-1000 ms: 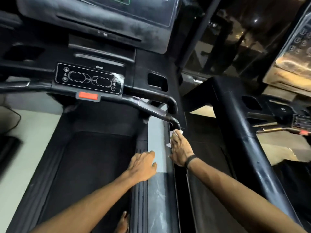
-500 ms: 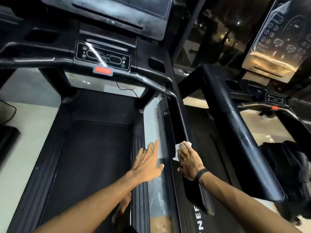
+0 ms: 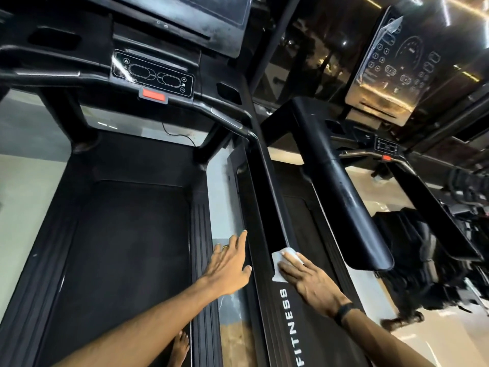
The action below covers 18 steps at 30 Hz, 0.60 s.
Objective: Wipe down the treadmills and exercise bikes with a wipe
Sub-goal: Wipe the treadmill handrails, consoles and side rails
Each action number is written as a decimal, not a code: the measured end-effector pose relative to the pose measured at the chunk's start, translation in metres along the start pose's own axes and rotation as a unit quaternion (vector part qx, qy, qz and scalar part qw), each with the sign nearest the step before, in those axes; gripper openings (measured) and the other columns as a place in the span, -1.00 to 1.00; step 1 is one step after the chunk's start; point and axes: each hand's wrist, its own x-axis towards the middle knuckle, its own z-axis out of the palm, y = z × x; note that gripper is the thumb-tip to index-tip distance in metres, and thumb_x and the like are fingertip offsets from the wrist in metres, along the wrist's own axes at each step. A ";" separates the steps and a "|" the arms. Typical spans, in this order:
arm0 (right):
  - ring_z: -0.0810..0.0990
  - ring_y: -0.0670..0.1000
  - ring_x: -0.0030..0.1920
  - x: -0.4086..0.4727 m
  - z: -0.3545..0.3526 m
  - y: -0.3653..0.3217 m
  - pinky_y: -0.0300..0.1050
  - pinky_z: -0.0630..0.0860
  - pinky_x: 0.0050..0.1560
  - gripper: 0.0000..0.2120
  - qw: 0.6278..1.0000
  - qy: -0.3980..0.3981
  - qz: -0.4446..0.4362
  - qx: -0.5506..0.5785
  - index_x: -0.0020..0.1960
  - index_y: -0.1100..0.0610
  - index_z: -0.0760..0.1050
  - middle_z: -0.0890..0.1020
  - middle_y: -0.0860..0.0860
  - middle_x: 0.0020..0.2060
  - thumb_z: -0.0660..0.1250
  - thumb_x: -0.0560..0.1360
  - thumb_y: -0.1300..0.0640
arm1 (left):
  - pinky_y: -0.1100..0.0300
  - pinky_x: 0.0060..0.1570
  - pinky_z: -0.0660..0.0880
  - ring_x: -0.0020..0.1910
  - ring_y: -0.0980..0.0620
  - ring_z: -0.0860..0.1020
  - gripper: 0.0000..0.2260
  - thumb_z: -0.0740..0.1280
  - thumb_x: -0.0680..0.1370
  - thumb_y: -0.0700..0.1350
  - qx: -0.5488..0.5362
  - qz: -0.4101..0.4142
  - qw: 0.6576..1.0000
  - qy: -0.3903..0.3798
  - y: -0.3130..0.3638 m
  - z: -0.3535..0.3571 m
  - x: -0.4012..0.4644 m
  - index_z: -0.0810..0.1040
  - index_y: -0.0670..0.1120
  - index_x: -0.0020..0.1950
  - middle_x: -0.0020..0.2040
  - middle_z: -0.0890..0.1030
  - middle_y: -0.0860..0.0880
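**Wipe pressed flat on the treadmill's side rail**

We cannot see all of the white wipe (image 3: pixel 283 260): its near part is hidden under the fingers of the right hand (image 3: pixel 309 283), and only a crumpled, soft-looking corner and one edge show beyond the fingertips. The console screen (image 3: pixel 185 11) is cut off at the top of the view, and the marks on its control panel (image 3: pixel 153 75) are too small to read. Of the lettering on the rail (image 3: pixel 291 327) we make out only "FITNESS"; the rest runs out of the picture.

The treadmill (image 3: pixel 127 247) has a matte black belt, ribbed black strips beside it, and a glossy, smooth black side rail. A red rectangular tab (image 3: pixel 153 96) sits under the panel. A second treadmill (image 3: pixel 344 186) with a rounded, shiny black handrail stands to the right.

The right hand lies flat with straight fingers, pressing the wipe onto the rail's top face just ahead of the lettering. The left hand (image 3: pixel 230 266) is spread wide, holding nothing, fingers straight, over the grey strip (image 3: pixel 222 197) between belt and rail, near the wipe but apart from it.
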 end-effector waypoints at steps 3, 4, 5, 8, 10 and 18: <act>0.25 0.09 0.55 -0.022 0.005 -0.004 0.01 0.17 0.47 -0.44 0.999 0.023 0.013 0.032 0.45 0.11 0.46 0.39 -0.03 0.50 0.13 0.46 0.21 | -0.18 0.54 0.07 0.18 -0.04 0.56 -0.23 0.26 0.60 -0.03 0.001 0.000 1.000 -0.011 0.006 0.010 -0.004 -0.20 -0.09 0.62 0.49 0.24 -0.13; 0.19 0.09 0.57 -0.028 0.008 -0.006 0.01 0.15 0.49 -0.42 0.998 0.031 0.021 0.050 0.50 0.12 0.39 0.31 -0.03 0.55 0.16 0.47 0.23 | -0.18 0.54 0.07 0.18 -0.04 0.56 -0.23 0.26 0.60 -0.03 0.002 0.000 1.000 -0.012 0.008 0.012 -0.004 -0.19 -0.09 0.62 0.50 0.24 -0.13; 0.13 0.08 0.59 -0.034 0.012 -0.009 0.01 0.13 0.51 -0.40 0.996 0.038 0.033 0.075 0.54 0.13 0.32 0.23 -0.02 0.58 0.21 0.49 0.23 | -0.18 0.54 0.08 0.17 -0.03 0.57 -0.24 0.26 0.60 -0.03 0.005 0.000 1.000 -0.011 0.010 0.015 -0.004 -0.18 -0.09 0.62 0.50 0.23 -0.14; 0.03 0.08 0.61 -0.042 0.018 -0.021 0.03 0.11 0.52 -0.36 0.988 0.052 0.077 0.121 0.60 0.17 0.17 0.09 0.01 0.62 0.24 0.54 0.20 | -0.18 0.54 0.08 0.17 -0.03 0.57 -0.25 0.25 0.61 -0.03 0.006 0.001 1.000 -0.014 0.015 0.022 -0.001 -0.16 -0.09 0.62 0.52 0.22 -0.13; 0.02 0.10 0.61 -0.043 0.018 -0.029 0.05 0.10 0.52 -0.42 0.984 0.062 0.101 0.133 0.61 0.19 0.13 0.06 0.04 0.62 0.13 0.61 0.14 | -0.17 0.54 0.07 0.14 -0.01 0.58 -0.26 0.25 0.61 -0.03 0.008 0.003 1.000 -0.013 0.019 0.026 0.001 -0.15 -0.10 0.62 0.52 0.23 -0.13; -0.06 0.19 0.61 0.017 0.015 -0.039 0.09 0.03 0.53 -0.26 0.950 0.045 0.226 0.212 0.61 0.27 0.03 -0.04 0.20 0.61 -0.05 0.67 -0.27 | -0.11 0.55 0.04 0.41 -0.05 0.40 -0.37 0.14 0.66 -0.01 -0.003 -0.024 1.000 0.006 0.036 0.032 0.018 -0.11 -0.12 0.62 0.53 0.23 -0.08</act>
